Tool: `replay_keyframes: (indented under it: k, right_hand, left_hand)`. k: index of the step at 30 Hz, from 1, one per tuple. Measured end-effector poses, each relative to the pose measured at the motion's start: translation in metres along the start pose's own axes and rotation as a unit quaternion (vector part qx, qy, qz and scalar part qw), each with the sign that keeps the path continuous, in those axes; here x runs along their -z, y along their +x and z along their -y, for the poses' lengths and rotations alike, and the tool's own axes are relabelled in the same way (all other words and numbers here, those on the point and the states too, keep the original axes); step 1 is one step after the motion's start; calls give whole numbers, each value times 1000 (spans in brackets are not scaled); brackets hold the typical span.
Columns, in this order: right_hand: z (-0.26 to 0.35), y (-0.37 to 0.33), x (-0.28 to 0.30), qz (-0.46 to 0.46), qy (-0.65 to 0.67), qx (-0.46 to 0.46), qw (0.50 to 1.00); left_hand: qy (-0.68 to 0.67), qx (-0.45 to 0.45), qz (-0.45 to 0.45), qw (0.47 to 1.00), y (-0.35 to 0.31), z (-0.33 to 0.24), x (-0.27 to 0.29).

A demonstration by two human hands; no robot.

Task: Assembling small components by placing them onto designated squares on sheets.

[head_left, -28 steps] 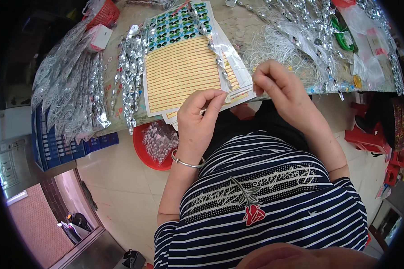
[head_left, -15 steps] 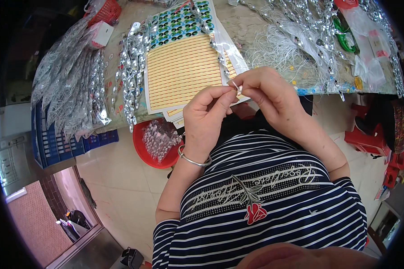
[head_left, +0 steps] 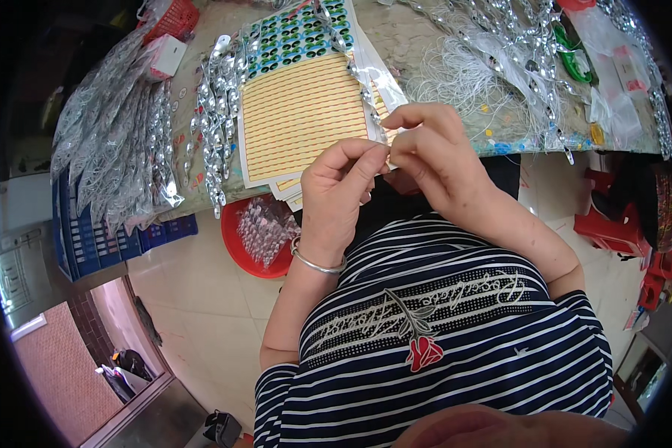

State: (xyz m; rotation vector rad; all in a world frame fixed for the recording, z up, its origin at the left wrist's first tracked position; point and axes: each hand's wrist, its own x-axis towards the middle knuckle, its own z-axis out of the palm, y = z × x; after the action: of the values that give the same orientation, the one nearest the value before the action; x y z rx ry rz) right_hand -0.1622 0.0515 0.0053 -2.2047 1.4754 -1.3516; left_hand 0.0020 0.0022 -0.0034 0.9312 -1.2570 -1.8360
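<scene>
My left hand and my right hand meet at the table's near edge, fingertips almost touching. A shiny silver twisted strand runs down over the printed sheets to the fingers. Its lower end is pinched between my left thumb and index finger, mostly hidden. My right fingers are curled close against that spot, the index raised and bent; what they grip is too small to make out. Beneath lie stacked sheets with rows of yellow and red strips and green-blue oval stickers.
Bundles of silver strands and clear-wrapped strands lie left, some hanging over the edge. White threads and a green basket are to the right. Below the table stand a red basin of small shiny pieces and red stools.
My right hand has shifted slightly down and left, its index finger lifting off the pinch. The pale bit seen between the fingertips is now hidden. My left hand stays nearly in place.
</scene>
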Motion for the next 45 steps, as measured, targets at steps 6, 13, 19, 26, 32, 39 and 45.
replay_keyframes:
  k: [6, 13, 19, 26, 32, 39, 45]
  right_hand:
    - [-7, -5, 2, 27, 157, -161, 974]
    - [-5, 1, 2, 66, 329, -311, 889]
    - [-9, 4, 1, 59, 326, -299, 895]
    - [-8, 4, 6, -14, 310, -329, 892]
    - [1, 1, 12, 52, 155, -192, 968]
    - [-2, -4, 3, 4, 128, -157, 979]
    - [-1, -2, 5, 16, 46, -114, 992]
  left_hand:
    - [87, -74, 24, 993, -2, 3, -3]
    - [64, -27, 41, 997, -2, 0, -3]
    - [-11, 60, 28, 998, -2, -5, -2]
    - [9, 25, -27, 999, -2, -4, -4]
    - [62, -66, -22, 996, -1, 3, -6]
    - [147, -127, -6, 981, -1, 11, 0]
    - [176, -127, -9, 976, -1, 16, 2]
